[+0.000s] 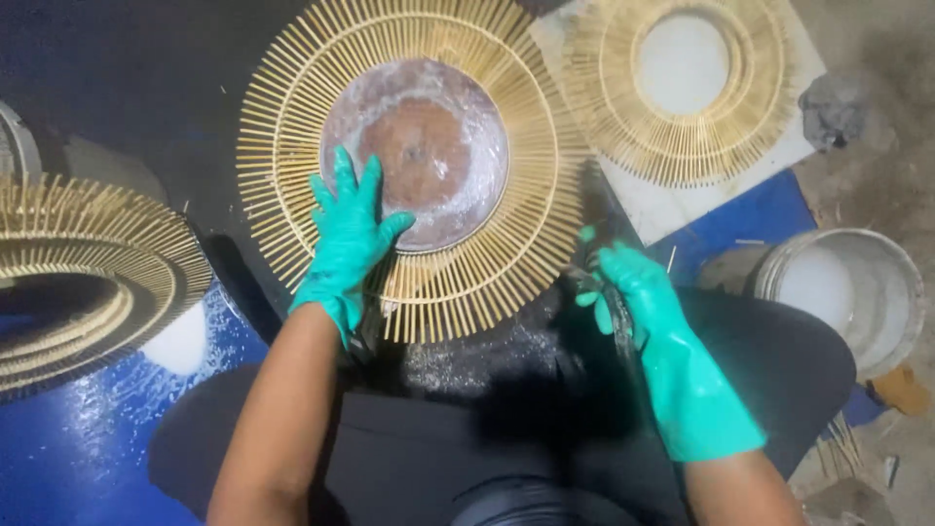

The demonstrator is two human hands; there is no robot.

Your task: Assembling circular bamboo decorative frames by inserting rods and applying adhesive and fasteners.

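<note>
At the far left a stack of stick-rayed rings [83, 268] lies on a blue sheet [78, 448] flecked with white, partly cut off by the picture's edge. Next comes the left hand [349, 239] in a teal glove, open and flat, fingers spread, pressing on the inner edge of the sunburst frame [292, 127] where the sticks meet the round centre disc [438, 127]. That frame lies in the middle of the view on a dark surface just ahead of the person's lap; its disc is brownish and smeared with a whitish coat. To its right the right hand [623, 287], also gloved, is closed around a small dark tool [612, 302], likely a brush or scraper, though it is too blurred to tell; it is held just off the frame's lower right rim. Further right a second sunburst frame [740, 127] with a pale centre rests on a white board [672, 209], and a grey-white bucket [881, 268] stands near the right edge on the floor.

To work the frame well, I judge the flat left palm should keep steady downward pressure so the frame cannot turn, while the tool meets the sticks lightly along their length, since thin sticks could snap or shift under sideways force
</note>
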